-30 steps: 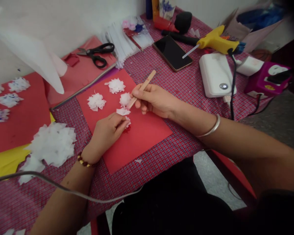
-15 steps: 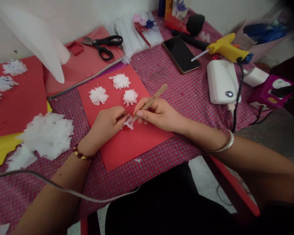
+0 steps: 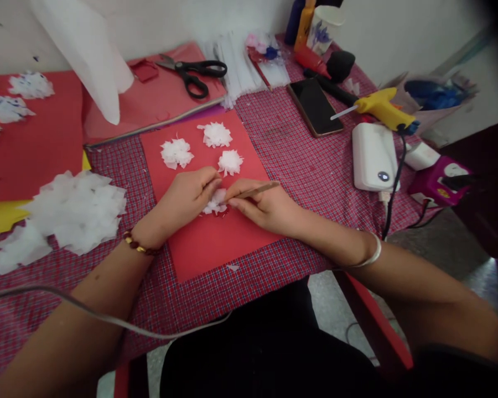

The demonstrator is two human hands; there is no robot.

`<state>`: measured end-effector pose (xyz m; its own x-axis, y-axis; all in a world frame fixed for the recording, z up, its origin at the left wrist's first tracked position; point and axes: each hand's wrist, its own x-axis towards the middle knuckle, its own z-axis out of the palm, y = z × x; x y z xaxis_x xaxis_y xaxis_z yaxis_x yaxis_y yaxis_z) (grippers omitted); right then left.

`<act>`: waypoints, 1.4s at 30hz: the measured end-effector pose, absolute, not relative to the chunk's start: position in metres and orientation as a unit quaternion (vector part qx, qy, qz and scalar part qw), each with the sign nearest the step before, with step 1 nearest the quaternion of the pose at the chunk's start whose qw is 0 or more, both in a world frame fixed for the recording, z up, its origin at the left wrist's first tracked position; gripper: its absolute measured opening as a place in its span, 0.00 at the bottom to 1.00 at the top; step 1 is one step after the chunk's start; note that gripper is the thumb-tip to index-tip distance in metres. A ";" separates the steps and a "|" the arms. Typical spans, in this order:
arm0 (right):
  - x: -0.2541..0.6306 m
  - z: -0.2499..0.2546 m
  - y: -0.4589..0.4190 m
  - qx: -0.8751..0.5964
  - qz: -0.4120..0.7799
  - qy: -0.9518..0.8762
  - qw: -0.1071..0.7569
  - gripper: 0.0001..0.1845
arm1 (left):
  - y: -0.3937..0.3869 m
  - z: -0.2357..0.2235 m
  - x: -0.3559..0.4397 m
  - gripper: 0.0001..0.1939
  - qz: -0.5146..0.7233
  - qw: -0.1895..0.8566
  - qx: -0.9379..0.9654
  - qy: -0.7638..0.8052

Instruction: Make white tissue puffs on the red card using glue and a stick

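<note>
A red paper sheet [image 3: 216, 246] lies on the checked cloth under both hands. Three white ruffled tissue flowers rest on its upper part: one at left [image 3: 176, 153], one at the top [image 3: 216, 134] and one at right [image 3: 230, 162]. Below them is a smaller white tissue tuft [image 3: 216, 202] by a glossy wet spot [image 3: 224, 212]. My left hand [image 3: 186, 193] is closed, thumb and finger pinching at the tuft's left edge. In my right hand [image 3: 269, 209] a flat wooden stick [image 3: 257, 190] is gripped, its tip end against the tuft's right side, partly hidden by fingers.
A heap of white tissue pieces [image 3: 77, 213] lies at left, below another red sheet [image 3: 29, 143] with tissue flowers. Black-handled scissors [image 3: 195, 72], a phone [image 3: 315, 108], a yellow glue gun [image 3: 384, 108] and a white power bank [image 3: 373, 157] stand beyond. A cable [image 3: 108, 318] crosses the front.
The stick has tilted from steep to nearly flat in my right hand. The white tissue tuft now sits fuller over the red wet spot. The view has shifted slightly.
</note>
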<state>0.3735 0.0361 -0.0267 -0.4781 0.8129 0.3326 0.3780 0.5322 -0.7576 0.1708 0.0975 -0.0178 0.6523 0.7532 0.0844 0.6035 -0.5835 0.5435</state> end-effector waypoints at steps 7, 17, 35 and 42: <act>0.373 -0.019 0.024 -0.309 0.186 -0.905 0.224 0.11 | 0.097 -0.018 0.171 0.15 0.167 0.250 0.868 0.396; 0.391 -0.010 0.046 -0.454 0.561 -0.437 0.538 0.13 | 0.105 0.022 0.097 0.11 0.440 0.431 0.591 0.521; 0.366 -0.018 0.060 -0.427 0.614 -0.459 0.479 0.09 | 0.088 0.014 -0.009 0.21 0.115 0.077 0.824 0.549; 0.367 -0.018 0.059 -0.431 0.603 -0.474 0.475 0.10 | 0.067 0.029 -0.012 0.23 0.289 0.327 0.666 0.605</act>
<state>0.3673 0.0595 -0.0180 -0.1771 0.9817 -0.0695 -0.1644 -0.0991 -0.9814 -0.0117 0.0675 0.0288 0.1016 0.9948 -0.0100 0.6165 -0.0550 0.7854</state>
